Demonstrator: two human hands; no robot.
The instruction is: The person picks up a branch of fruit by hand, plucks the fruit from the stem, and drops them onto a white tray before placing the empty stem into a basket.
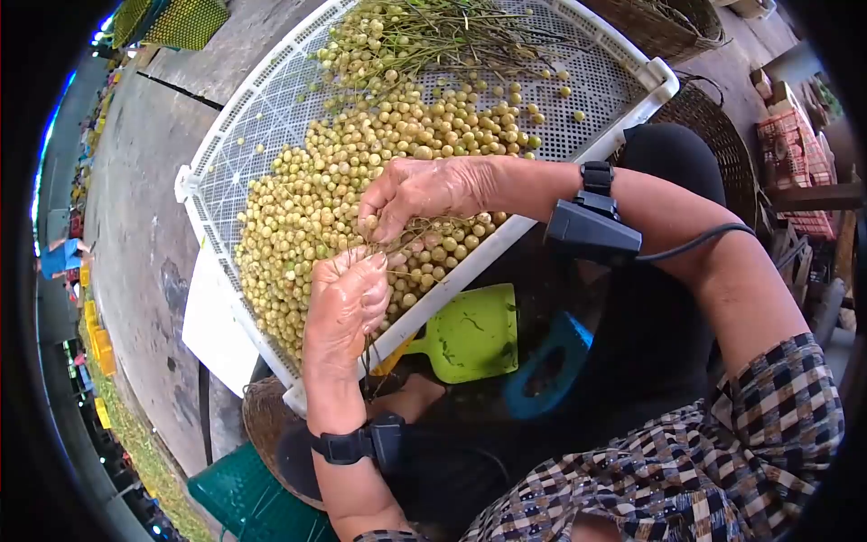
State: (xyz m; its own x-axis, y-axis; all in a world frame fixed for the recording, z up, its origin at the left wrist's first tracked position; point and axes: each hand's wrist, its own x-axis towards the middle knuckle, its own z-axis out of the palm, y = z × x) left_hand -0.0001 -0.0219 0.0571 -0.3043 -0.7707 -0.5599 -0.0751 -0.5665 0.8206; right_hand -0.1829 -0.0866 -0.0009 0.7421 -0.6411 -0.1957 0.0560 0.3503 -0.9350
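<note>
Small round yellow-green fruits (302,217) cover much of a white perforated plastic tray (578,135). Over the tray's near edge, my left hand (341,307) is closed on a thin stem (367,354) that trails below its fingers. My right hand (423,194) comes in from the right, thumb and fingers pinched on one of the fruits just above the left fingertips. The two hands almost touch. A heap of thin green stems (470,32) lies at the tray's far end, some with fruits attached.
Below the tray are a lime-green dustpan (474,334) and a blue plastic piece (546,366). A green basket (248,492) stands at lower left, woven baskets (713,122) and a red crate (795,158) at right. Another person (61,259) is far left, beyond the wooden floor (135,181).
</note>
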